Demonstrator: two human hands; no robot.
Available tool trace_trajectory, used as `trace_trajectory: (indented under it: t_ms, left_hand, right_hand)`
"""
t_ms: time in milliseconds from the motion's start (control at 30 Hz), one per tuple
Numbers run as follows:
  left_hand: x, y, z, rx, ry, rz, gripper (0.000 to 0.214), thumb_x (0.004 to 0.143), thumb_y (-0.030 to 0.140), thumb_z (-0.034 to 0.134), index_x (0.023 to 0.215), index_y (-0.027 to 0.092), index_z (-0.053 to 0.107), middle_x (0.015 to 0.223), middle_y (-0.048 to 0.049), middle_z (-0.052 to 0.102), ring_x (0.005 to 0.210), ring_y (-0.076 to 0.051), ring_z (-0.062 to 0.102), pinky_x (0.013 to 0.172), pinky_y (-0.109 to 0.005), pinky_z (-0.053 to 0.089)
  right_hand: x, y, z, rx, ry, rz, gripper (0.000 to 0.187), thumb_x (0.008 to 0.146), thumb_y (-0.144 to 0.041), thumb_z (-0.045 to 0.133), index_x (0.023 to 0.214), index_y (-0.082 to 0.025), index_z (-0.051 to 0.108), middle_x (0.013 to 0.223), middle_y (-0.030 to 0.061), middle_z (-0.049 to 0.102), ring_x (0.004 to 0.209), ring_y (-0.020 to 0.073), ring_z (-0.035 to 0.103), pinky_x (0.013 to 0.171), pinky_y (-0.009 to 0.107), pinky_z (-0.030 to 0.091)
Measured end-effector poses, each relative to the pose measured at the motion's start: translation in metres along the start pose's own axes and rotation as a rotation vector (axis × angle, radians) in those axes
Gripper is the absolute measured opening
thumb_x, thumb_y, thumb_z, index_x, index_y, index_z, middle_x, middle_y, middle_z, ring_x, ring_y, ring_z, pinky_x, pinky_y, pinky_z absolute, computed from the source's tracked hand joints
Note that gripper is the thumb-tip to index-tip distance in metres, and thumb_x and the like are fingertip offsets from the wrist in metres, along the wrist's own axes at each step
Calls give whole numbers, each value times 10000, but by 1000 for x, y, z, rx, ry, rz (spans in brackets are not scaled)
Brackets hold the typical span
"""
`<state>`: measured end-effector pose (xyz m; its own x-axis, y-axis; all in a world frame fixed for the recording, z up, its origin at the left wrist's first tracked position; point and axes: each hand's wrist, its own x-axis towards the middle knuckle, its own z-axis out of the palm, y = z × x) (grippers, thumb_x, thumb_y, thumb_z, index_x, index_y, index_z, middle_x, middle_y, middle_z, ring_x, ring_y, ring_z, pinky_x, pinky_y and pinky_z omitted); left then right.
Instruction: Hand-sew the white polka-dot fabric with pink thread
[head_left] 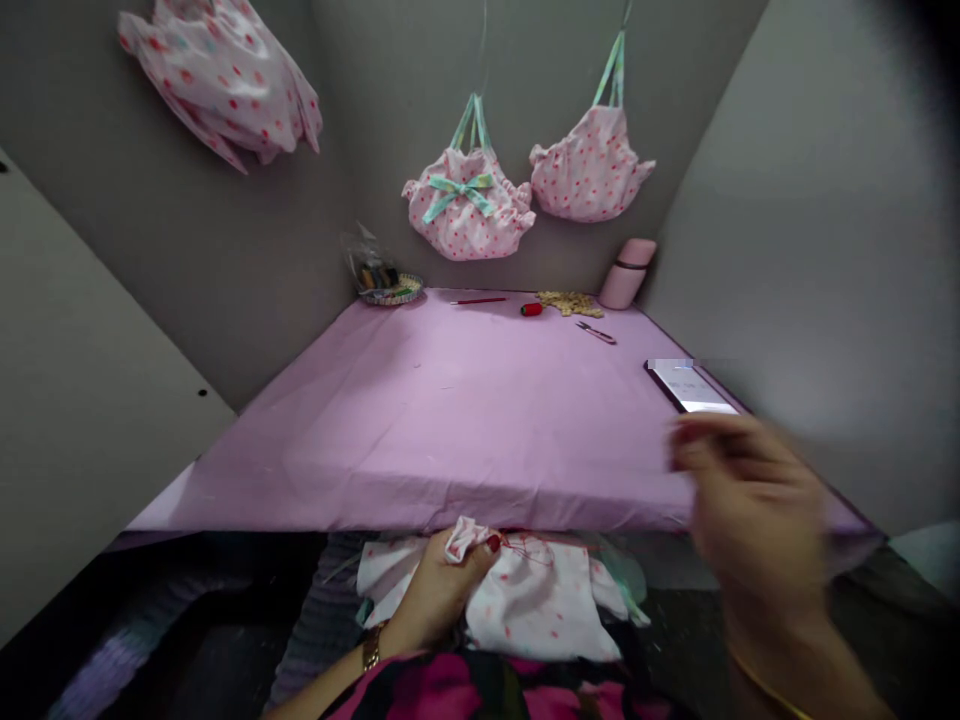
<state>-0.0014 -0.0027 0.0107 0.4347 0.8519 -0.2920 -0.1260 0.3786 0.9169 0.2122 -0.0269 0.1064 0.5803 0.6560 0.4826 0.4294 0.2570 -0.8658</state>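
Note:
My left hand is closed on a gathered edge of a white dotted cloth piece, which lies over my lap. Loose red thread loops on the cloth beside my left thumb. Mint-green ribbon or trim shows at the cloth's right side. Raised to the right, away from the cloth, my right hand is blurred by motion. Its thumb and fingers look pinched together; what they hold, if anything, is too small and smeared to make out.
A lilac-covered table stands ahead, with a phone, thread snips, a red thread spool, a red pencil-like stick, yellowish trim, a pink bottle and a basket. Dotted garments hang above.

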Motion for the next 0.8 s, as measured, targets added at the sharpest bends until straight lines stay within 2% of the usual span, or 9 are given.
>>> trace_trajectory:
  t_ms: [67, 133, 200, 267, 433, 533, 667, 800]
  left_hand:
    - [-1, 2, 2, 18, 0, 8, 301, 667, 429, 638, 683, 144, 545, 653, 7, 537, 601, -119, 466, 595, -239, 374]
    - [-2, 6, 5, 16, -27, 8, 302, 665, 428, 640, 696, 140, 553, 653, 1, 541, 603, -122, 465, 598, -241, 374]
    - [-2, 8, 7, 11, -62, 8, 299, 667, 421, 640, 722, 138, 562, 672, -7, 550, 616, -125, 467, 607, -242, 378]
    - [-3, 11, 8, 38, -81, 12, 300, 666, 426, 638, 713, 140, 561, 668, -6, 541, 609, -123, 456, 593, -234, 372]
    - [-2, 14, 9, 176, -53, 28, 337, 633, 475, 639, 672, 149, 564, 653, -1, 535, 611, -128, 440, 565, -222, 361]
    - [0, 15, 10, 201, -62, 27, 348, 631, 495, 629, 657, 158, 546, 634, 0, 543, 610, -133, 450, 567, -223, 367]
    - [1, 17, 10, 255, -93, 40, 336, 656, 485, 611, 658, 155, 545, 641, -9, 557, 630, -145, 468, 587, -229, 381]
    - [0, 16, 8, 282, -52, 42, 333, 663, 477, 605, 683, 146, 572, 692, -26, 576, 660, -154, 472, 614, -239, 396]
  right_hand:
    - [-17, 11, 14, -11, -442, 77, 121, 763, -286, 592, 787, -181, 647, 744, 31, 630, 705, 159, 577, 620, 249, 444]
    - [-36, 22, 24, -21, -761, 186, 185, 790, -284, 550, 907, -176, 644, 735, 33, 628, 662, 155, 563, 594, 247, 432]
    - [-50, 32, 31, 11, -915, 264, 242, 806, -303, 530, 984, -170, 627, 744, 35, 626, 650, 153, 555, 581, 242, 424]
    - [-58, 38, 36, 76, -988, 322, 250, 813, -324, 521, 969, -159, 628, 781, 47, 631, 678, 155, 555, 598, 241, 421]
    - [-57, 41, 38, 156, -944, 372, 214, 781, -325, 555, 706, -131, 604, 621, 8, 556, 574, 115, 479, 537, 209, 359]
    - [-56, 39, 37, 198, -895, 357, 225, 774, -321, 564, 657, -130, 576, 595, -8, 511, 568, 103, 441, 534, 205, 333]
    - [-53, 37, 34, 333, -727, 404, 251, 760, -355, 590, 646, -136, 541, 577, -31, 445, 545, 85, 380, 519, 196, 305]
    - [-40, 36, 23, 429, -539, 480, 236, 733, -355, 636, 664, -147, 548, 557, -52, 425, 499, 67, 340, 485, 182, 290]
